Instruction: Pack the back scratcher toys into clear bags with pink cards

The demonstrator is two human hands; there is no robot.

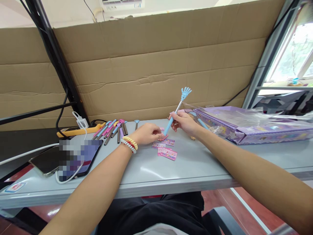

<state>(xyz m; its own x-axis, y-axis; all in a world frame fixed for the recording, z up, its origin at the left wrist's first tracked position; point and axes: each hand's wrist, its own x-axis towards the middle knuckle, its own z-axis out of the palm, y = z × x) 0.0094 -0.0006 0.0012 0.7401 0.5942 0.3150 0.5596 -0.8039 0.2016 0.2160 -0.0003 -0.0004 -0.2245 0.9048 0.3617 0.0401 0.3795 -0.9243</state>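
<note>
My right hand [183,122] is closed round the blue handle of a back scratcher [168,125], which tilts with its small hand-shaped head up and its lower end near the table. Beside that lower end, my left hand [148,133] has its fingers curled together, the tips at a small pink card [163,137]; their exact hold is partly hidden. Several printed pink and purple cards [167,153] lie just below the hands. To the left of my left hand lies a pile of back scratchers [113,129] in blue, pink, purple and black.
A purple box [241,130] with clear plastic wrap stands at the right. Two phones, one dark [46,161] and one with a lit screen [91,156], lie at the left with a white cable. A yellow object [80,131] lies behind them. Cardboard [156,65] walls the back.
</note>
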